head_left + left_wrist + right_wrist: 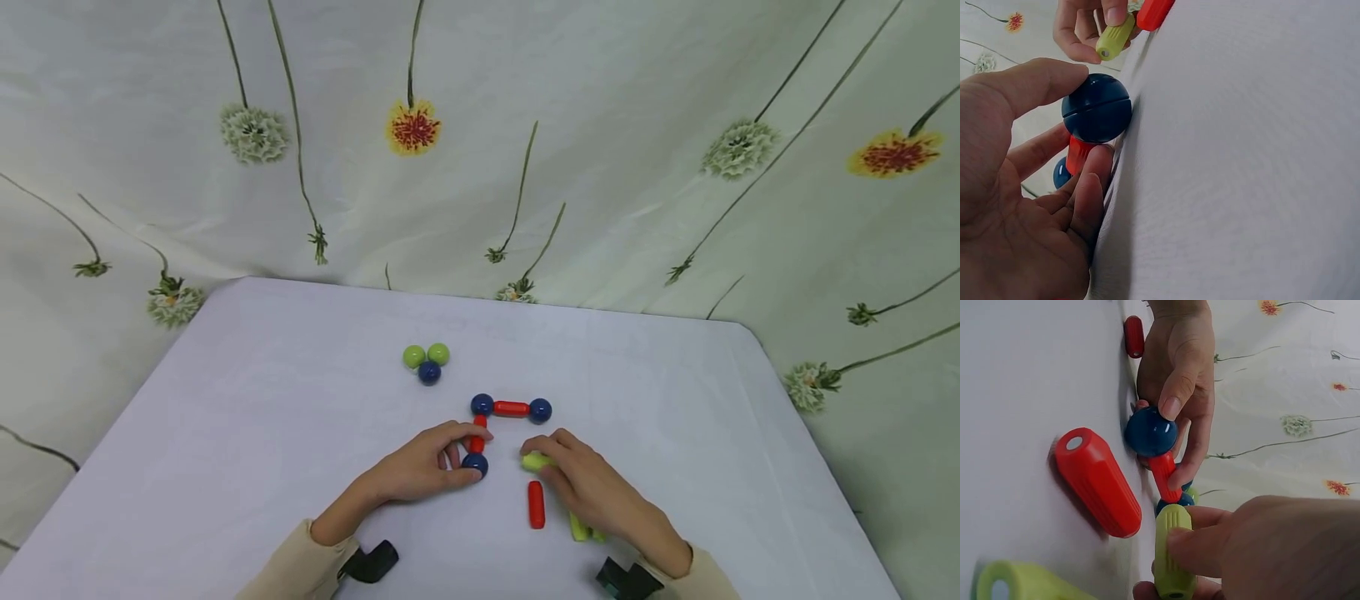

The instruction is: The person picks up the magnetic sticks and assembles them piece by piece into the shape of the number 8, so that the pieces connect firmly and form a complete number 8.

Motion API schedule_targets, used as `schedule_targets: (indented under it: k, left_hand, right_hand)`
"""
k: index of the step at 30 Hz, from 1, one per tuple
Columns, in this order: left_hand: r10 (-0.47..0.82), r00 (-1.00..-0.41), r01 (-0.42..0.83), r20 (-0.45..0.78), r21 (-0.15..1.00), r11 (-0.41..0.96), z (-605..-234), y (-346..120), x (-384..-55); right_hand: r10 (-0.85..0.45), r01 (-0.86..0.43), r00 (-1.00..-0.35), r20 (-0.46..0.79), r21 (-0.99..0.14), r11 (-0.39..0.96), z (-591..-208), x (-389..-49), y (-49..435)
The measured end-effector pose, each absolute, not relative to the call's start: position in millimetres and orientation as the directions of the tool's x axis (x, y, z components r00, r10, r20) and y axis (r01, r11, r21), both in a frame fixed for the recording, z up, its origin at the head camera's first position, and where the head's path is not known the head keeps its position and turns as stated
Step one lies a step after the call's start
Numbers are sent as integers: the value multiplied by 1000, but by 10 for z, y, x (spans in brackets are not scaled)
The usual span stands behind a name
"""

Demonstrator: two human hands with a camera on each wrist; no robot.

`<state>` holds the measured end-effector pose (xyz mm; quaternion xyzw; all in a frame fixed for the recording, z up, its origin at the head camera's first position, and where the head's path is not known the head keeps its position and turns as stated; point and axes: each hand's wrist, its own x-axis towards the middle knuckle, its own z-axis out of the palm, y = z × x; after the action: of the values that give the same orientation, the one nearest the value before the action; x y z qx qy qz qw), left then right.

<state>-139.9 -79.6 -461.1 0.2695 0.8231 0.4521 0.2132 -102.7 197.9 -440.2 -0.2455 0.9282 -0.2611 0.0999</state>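
Blue balls and red magnetic rods form an L-shaped chain on the table. My left hand (420, 468) pinches its nearest blue ball (1096, 107) with the thumb and fingers, the index finger lying over the adjoining red rod (478, 444). That rod runs to a corner blue ball (482, 404); a second red rod (512, 409) leads right to the end blue ball (540, 410). In my right hand (592, 487) a yellow-green magnetic rod (1174, 550) is pinched between thumb and fingers, apart from the chain.
A loose red rod (536, 504) lies near my right hand, with more yellow-green rods (579, 527) partly hidden under that hand. Farther back, two green balls (414, 357) and a blue ball (430, 372) sit together. Another red rod (1134, 336) shows beside my left wrist.
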Motion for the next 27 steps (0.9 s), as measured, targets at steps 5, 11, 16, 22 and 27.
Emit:
schedule_targets:
  k: [5,11,16,22,27]
  left_hand:
    - [636,-763,244,-116,860,449,-4612,-793,-1396]
    - [637,-762,241,-116,863,445,-4622,-805,-1399]
    - [636,-764,249,-109,859,446,-4620,-808,-1403]
    - [630,-768,247,-114,855,456,-4621,-800,-1406]
    - [635,-765,254,-107,856,451,-4627,-799,-1406]
  right_hand:
    - [-547,-423,-837,-35,-592,686,-4406,-1065,1919]
    - [-556,-431,-831,-25,-604,671,-4421,-1082,1851]
    - [-564,-438,-825,-32,-595,674,-4430,-1100,1761]
    - [-532,-405,-844,-74,-563,720,-4405,-1120,1641]
    - [-546,-444,-836,-45,-528,724,-4432,-1119,1573]
